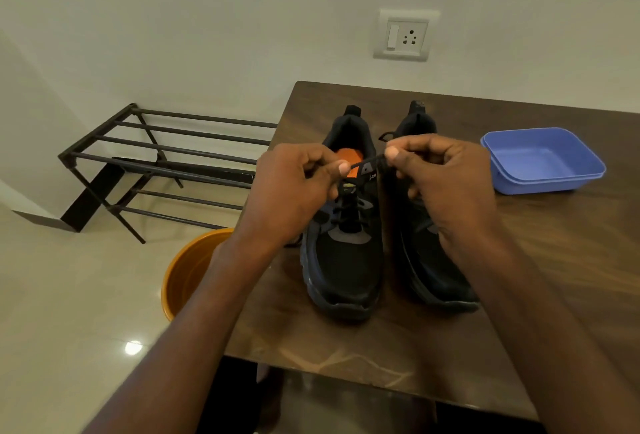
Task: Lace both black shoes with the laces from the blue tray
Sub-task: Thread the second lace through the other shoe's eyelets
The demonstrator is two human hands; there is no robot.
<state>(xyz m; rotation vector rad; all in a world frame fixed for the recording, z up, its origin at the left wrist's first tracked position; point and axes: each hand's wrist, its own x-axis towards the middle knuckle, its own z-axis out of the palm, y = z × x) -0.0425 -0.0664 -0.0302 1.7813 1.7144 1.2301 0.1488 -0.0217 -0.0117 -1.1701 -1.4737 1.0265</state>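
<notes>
Two black shoes stand side by side on the brown table (346, 357), toes toward me. The left shoe (343, 260) has an orange insole and a black lace (363, 162) threaded through its eyelets. My left hand (294, 187) pinches one end of that lace over the shoe's tongue. My right hand (443, 180) pinches the other end, stretching the lace between both hands. The right shoe (429, 271) is partly hidden under my right hand, with a lace loop showing near its heel. The blue tray (543, 160) sits at the right and holds nothing visible.
A black metal shoe rack (166, 163) stands on the tiled floor to the left of the table. An orange bucket (194, 271) sits on the floor against the table's left edge. A wall socket (405, 35) is on the wall behind.
</notes>
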